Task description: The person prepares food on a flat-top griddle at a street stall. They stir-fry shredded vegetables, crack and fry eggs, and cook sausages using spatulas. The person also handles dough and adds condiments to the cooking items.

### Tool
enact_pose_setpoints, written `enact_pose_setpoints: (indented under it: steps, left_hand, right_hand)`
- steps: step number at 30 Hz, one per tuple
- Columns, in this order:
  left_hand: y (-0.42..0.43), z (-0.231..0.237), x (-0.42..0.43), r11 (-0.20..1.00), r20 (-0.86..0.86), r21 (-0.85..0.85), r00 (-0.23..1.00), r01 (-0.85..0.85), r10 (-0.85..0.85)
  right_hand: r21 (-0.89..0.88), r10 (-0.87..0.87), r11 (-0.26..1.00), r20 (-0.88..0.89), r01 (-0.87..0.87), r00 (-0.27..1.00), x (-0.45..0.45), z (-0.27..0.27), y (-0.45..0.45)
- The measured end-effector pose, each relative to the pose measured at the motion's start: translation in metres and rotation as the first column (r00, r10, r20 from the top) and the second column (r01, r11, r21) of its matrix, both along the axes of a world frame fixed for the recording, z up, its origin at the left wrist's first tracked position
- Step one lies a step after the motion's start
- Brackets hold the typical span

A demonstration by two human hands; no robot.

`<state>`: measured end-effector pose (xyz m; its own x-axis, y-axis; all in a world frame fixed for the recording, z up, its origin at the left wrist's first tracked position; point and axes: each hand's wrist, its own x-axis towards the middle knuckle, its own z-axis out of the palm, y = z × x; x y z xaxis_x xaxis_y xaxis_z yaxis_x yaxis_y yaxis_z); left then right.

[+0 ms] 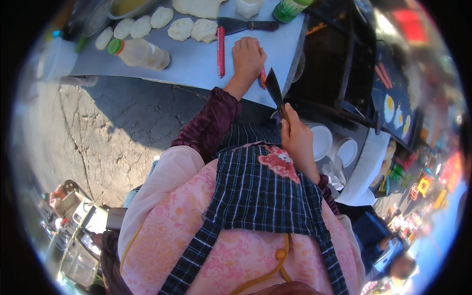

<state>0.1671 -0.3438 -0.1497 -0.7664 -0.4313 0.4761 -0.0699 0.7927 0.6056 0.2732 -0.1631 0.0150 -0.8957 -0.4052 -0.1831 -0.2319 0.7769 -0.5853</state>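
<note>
My left hand (247,59) presses down on a red-wrapped sausage (262,78) lying on the metal worktop (191,70); its fingers cover the sausage's upper part. In my right hand (296,129) is the handle of a dark-bladed knife or scraper (273,86), its blade pointing up beside the sausage's lower end. A second red-wrapped sausage (221,51) lies just left of my left hand. Beyond the hands rests a wide spatula (247,25) with a dark handle. Flattened dough rounds (180,29) and a larger dough sheet (199,6) lie at the far left.
A green-capped bottle (142,54) lies on its side at left. A green container (289,10) stands near the far corner. On the right are a dark oven-like unit (324,62), a griddle with eggs (389,107) and sausages (383,75), and white-lidded tubs (320,142). People are at lower right.
</note>
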Motion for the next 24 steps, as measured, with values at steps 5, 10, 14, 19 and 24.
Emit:
enact_pose_setpoints:
  steps: [5,10,14,19,24]
  left_hand:
    - [0.0,0.0,0.0,1.0,-0.006,0.022,1.0,0.007,-0.007]
    - [-0.001,0.002,-0.001,0.998,0.08,0.059,0.996,0.036,-0.04]
    - [-0.002,-0.001,-0.002,0.998,0.093,0.056,0.995,0.031,-0.037]
    - [-0.007,0.0,0.001,0.997,0.079,0.031,0.994,0.069,-0.071]
    - [-0.006,0.005,0.002,0.994,0.129,0.089,0.989,0.063,-0.074]
  right_hand:
    - [0.084,0.024,0.996,0.032,-0.027,0.999,0.001,-0.006,-0.002]
    - [0.03,0.005,1.0,-0.017,-0.004,1.0,-0.002,-0.014,-0.001]
    - [-0.004,-0.019,1.0,-0.069,0.019,0.997,-0.016,-0.019,-0.013]
    - [-0.062,0.021,0.997,-0.226,-0.036,0.974,-0.043,-0.041,-0.027]
    - [-0.139,-0.023,0.99,-0.234,-0.01,0.972,-0.069,-0.054,-0.045]
